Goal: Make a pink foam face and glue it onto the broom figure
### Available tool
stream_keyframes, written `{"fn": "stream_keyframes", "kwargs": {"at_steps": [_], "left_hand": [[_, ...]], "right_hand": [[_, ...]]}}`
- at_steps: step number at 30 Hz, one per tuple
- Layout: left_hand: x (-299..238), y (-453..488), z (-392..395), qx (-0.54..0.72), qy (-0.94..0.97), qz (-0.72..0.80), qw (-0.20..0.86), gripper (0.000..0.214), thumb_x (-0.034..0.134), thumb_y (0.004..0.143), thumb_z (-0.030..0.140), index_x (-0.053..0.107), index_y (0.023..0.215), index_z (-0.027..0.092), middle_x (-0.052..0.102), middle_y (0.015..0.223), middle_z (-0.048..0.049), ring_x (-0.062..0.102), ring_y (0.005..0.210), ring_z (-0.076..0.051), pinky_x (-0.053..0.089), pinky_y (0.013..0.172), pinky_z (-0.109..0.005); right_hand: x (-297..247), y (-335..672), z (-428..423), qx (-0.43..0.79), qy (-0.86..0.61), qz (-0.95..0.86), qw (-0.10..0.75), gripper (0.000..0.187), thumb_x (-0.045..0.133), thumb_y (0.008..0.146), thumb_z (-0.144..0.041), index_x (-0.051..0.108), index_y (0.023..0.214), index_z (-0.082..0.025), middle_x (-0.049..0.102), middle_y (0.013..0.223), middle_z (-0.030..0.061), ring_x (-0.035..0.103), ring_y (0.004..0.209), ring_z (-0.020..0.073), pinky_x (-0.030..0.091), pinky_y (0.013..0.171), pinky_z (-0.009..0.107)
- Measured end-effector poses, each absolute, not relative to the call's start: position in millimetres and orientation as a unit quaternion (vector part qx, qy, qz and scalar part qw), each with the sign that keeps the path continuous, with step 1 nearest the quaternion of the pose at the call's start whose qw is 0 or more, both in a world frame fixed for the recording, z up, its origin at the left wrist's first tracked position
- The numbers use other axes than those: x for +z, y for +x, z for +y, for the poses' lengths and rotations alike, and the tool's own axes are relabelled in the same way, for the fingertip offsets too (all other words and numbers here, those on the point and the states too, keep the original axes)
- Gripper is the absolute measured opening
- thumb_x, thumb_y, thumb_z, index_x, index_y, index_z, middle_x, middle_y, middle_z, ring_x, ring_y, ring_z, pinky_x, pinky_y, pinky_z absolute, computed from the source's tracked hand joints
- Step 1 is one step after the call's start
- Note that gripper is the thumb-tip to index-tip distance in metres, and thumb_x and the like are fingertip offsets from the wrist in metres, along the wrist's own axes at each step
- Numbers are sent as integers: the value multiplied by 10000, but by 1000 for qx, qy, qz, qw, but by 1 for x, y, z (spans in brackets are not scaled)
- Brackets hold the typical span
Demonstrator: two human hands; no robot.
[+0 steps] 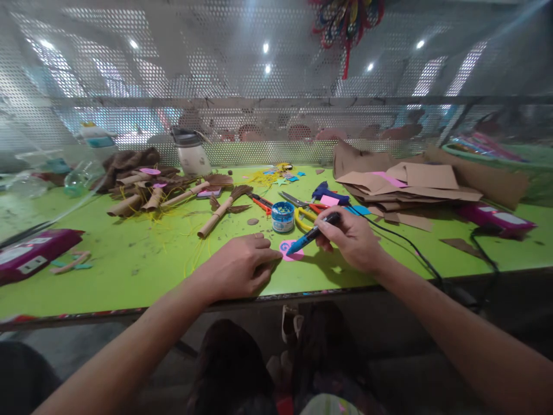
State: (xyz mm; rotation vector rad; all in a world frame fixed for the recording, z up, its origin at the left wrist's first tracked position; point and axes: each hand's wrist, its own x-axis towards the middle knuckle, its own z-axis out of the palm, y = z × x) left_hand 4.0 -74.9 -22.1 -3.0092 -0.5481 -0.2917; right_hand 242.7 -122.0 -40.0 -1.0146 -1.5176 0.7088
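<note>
A small pink paper piece (296, 252) with a blue swirl drawn on it lies on the green table near its front edge. My left hand (239, 265) rests on the tabletop, its index fingertip at the paper's left edge and the other fingers loosely bent, holding nothing. In my right hand (349, 236) is a blue marker (306, 239), gripped between thumb and fingers, its tip on the pink paper. Just behind stands a small open blue-rimmed jar (283, 217). Yellow-handled scissors (305, 219) lie beside it, partly behind the right hand.
Brown paper sheets (406, 178) are stacked at the back right. Rolled brown paper pieces (216, 216) with yellow strings lie left of the jar. A blue glue gun (329, 193) sits behind it. Purple power strips (34, 253) and black cords (406, 256) occupy the sides.
</note>
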Motion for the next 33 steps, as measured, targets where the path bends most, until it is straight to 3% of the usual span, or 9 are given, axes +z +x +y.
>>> {"fn": "stream_keyframes", "kwargs": {"at_steps": [8,15,33], "left_hand": [[-23,4,-74,-104,-979,-172,35,315,464,879,163,686,1103,177,596,774,-57,544,743,-192,386,658,-311],[-22,4,-75,-105,-980,-167,31,280,429,909,185,708,927,168,590,742,-61,539,726,-186,385,641,-302],[-23,4,-74,-101,-980,-167,36,279,468,879,171,685,1055,178,598,776,-56,547,746,-186,388,659,-305]], "right_hand": [[-39,243,-122,300,-434,-643,555,245,588,870,-420,537,839,-182,592,563,-30,542,464,100,451,466,231],[-39,243,-122,299,-434,-646,553,215,580,874,-394,540,845,-185,593,568,-30,540,465,98,450,461,227],[-40,244,-124,281,-439,-660,541,155,574,877,-341,543,851,-191,586,586,-31,552,490,102,449,485,225]]}}
